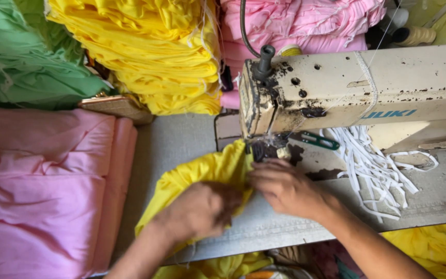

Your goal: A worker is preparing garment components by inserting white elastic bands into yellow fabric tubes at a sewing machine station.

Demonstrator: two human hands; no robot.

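Observation:
A piece of yellow fabric [202, 173] lies on the grey table [181, 139] and runs up under the head of a worn cream sewing machine [357, 88]. My left hand [200, 209] rests on the fabric with its fingers curled, gripping a fold. My right hand [285, 186] pinches the fabric's edge right beside the needle area. The needle and presser foot [261, 150] are mostly hidden behind the cloth and my fingers.
Pink fabric [42, 191] is stacked at the left. Piles of green [21, 51], yellow [150, 51] and pink cloth [295, 23] stand at the back. White elastic strips [372, 170] and green snips [318, 139] lie by the machine. More yellow cloth [434, 248] hangs at lower right.

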